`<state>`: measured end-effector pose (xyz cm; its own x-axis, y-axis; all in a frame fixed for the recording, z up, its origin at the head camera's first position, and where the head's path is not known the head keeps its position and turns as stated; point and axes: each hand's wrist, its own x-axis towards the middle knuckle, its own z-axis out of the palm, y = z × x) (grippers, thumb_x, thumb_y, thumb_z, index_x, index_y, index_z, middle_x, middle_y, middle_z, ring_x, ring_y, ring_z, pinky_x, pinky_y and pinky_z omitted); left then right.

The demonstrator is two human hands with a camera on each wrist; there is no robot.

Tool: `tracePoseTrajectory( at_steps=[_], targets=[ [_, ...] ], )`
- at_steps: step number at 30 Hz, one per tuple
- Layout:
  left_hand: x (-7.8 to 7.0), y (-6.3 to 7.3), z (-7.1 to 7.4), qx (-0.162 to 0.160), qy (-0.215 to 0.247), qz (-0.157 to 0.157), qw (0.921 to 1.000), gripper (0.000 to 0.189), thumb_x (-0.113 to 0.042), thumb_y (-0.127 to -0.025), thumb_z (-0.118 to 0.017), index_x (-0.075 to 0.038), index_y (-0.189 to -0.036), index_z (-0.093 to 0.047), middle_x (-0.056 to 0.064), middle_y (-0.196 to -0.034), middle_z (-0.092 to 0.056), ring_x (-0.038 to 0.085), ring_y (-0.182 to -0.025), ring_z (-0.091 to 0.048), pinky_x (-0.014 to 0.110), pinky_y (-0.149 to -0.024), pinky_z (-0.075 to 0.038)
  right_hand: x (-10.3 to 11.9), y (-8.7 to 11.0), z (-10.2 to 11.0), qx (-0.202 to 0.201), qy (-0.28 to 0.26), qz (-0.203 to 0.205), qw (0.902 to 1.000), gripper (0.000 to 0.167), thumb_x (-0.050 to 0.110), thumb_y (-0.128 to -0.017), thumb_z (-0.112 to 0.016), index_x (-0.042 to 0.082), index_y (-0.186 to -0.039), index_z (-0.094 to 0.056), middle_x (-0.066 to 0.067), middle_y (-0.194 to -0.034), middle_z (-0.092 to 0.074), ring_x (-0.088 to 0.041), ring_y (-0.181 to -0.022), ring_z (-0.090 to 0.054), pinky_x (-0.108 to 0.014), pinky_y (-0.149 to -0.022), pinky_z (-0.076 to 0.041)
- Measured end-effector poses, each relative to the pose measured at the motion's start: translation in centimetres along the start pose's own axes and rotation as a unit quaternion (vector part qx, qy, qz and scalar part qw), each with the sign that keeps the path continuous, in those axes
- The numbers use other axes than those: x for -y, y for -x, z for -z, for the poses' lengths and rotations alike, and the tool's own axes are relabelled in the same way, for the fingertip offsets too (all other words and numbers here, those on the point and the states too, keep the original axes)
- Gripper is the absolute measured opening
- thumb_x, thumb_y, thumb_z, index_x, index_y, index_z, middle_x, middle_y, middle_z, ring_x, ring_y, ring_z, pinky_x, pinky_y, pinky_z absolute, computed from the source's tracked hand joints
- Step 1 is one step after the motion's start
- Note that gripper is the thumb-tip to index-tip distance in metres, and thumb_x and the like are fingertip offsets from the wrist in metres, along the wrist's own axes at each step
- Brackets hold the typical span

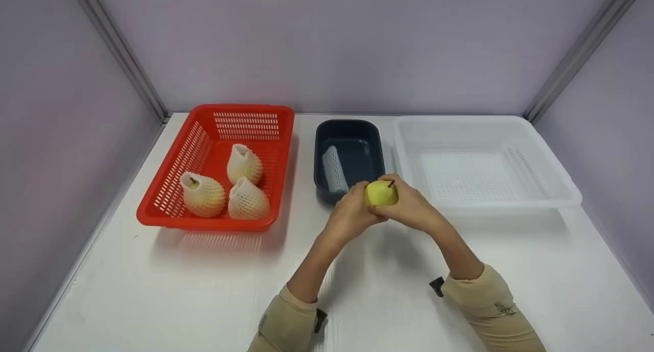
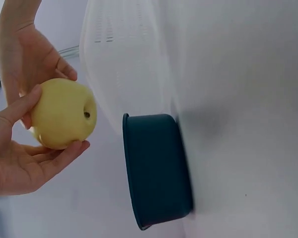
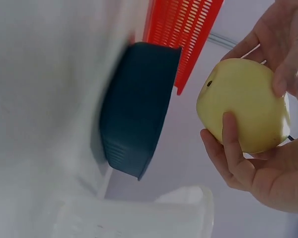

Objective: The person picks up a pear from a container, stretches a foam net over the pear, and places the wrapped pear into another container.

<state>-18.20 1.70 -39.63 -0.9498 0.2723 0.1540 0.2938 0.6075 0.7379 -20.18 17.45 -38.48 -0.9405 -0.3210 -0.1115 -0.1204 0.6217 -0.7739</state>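
A bare yellow pear [image 1: 380, 193] with a short dark stem is held between both hands, close over the front of the dark blue bin [image 1: 360, 158]. My left hand [image 1: 351, 215] grips it from the left with curled fingers; in the left wrist view this hand [image 2: 27, 166] cradles the pear [image 2: 64, 114]. From the other side my right hand [image 1: 411, 206] holds it, thumb across the near face. In the right wrist view, the right hand's fingers [image 3: 233, 153] wrap the pear [image 3: 248, 101]. Inside the bin lies a flattened white foam net sleeve [image 1: 334, 169].
At the left stands a red basket [image 1: 145, 213] with three pears in white foam nets, one of them a netted pear [image 1: 203, 194] with its stem showing. A white plastic basket [image 1: 559, 181] stands at the right. Grey panels [image 1: 327, 50] close off the table's back and sides.
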Motion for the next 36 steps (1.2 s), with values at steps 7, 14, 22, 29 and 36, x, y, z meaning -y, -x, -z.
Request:
tracePoseTrajectory(
  at_steps=[7,14,22,29,36],
  targets=[
    [1.5,0.8,0.8,0.04,0.0,0.017,0.9991,0.057,-0.023,-0.072,-0.079,0.002,-0.114,-0.05,0.006,-0.091,-0.054,0.02,-0.078,-0.054,0.033,-0.067,-0.047,-1.0,0.1,-1.2,0.057,-0.03,0.02,0.9977,0.07,0.041,-0.081,-0.068,0.01,-0.135,-0.035,-0.013,-0.111,-0.051,-0.026,-0.094,-0.05,-0.034,-0.071,-0.046],
    [3.1,1.2,1.1,0.08,0.012,0.017,0.9965,0.06,-0.019,-0.07,-0.081,0.003,-0.115,-0.049,0.007,-0.091,-0.056,0.021,-0.081,-0.054,0.034,-0.07,-0.045,-2.1,-0.1,-2.1,0.117,-0.098,0.035,0.9876,0.067,0.028,-0.083,-0.068,0.006,-0.137,-0.035,-0.016,-0.119,-0.044,-0.034,-0.107,-0.045,-0.037,-0.077,-0.048],
    [4.2,0.8,1.3,0.114,0.0,0.022,0.9933,0.062,-0.018,-0.068,-0.081,0.003,-0.117,-0.048,0.009,-0.095,-0.056,0.024,-0.086,-0.053,0.038,-0.076,-0.045,-2.6,-0.7,-2.9,0.13,-0.104,0.033,0.9854,0.071,0.021,-0.082,-0.07,0.002,-0.139,-0.033,-0.018,-0.124,-0.042,-0.034,-0.109,-0.044,-0.036,-0.078,-0.047],
    [4.9,0.7,1.2,0.151,-0.02,0.025,0.988,0.062,-0.018,-0.066,-0.082,0.004,-0.114,-0.048,0.01,-0.094,-0.055,0.026,-0.089,-0.054,0.039,-0.079,-0.045,-2.9,-0.8,-3.7,0.14,-0.108,0.033,0.9837,0.07,0.016,-0.08,-0.07,0.002,-0.139,-0.034,-0.018,-0.125,-0.042,-0.032,-0.108,-0.045,-0.035,-0.078,-0.046],
    [5.0,0.7,1.1,0.178,-0.042,0.027,0.9828,0.062,-0.016,-0.067,-0.081,0.006,-0.114,-0.047,0.013,-0.095,-0.056,0.027,-0.088,-0.055,0.039,-0.078,-0.046,-3.1,-0.9,-4.4,0.144,-0.092,0.036,0.9847,0.07,0.015,-0.078,-0.071,0.002,-0.137,-0.036,-0.019,-0.126,-0.042,-0.03,-0.107,-0.046,-0.034,-0.08,-0.044]
  ],
)
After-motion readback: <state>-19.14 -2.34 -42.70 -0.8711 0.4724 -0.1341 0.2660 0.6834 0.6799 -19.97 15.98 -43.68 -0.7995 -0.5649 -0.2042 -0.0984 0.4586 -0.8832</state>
